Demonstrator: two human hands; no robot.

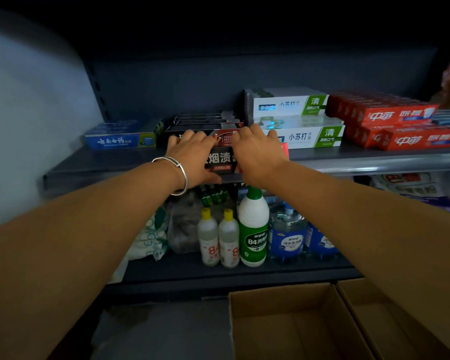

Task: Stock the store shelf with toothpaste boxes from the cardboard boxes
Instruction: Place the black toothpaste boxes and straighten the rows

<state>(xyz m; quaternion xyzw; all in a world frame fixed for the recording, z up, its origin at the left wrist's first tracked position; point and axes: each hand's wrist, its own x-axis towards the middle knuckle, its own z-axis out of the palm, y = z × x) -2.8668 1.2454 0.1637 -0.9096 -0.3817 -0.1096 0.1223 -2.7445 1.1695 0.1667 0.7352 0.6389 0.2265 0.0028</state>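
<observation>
Fingers [192, 137] of the left hand [192, 157] lie almost straight over the top of the black box [220, 158], and its thumb goes under the lower edge, so this hand holds the box from the left end. Right hand [257, 152] covers the other end with its fingers bent over the top; I cannot tell how its thumb lies. Both hands take the box at its ends, probably to keep it level and to push it straight back against the black stack [205, 120] just behind the fingertips. The box sits at the front edge of the shelf [102, 162], not yet fully in line, in my judgement. To the left of the fingers is a blue box [120, 140], apart from them; to the right, touching the right hand's side, are white-green boxes [296, 120], and further right red boxes [400, 126]. Kinds are kept in separate rows, which explains why the black one goes here. Below the hands stand bottles [252, 229], and nearer to the person two cartons [296, 320] look empty.
</observation>
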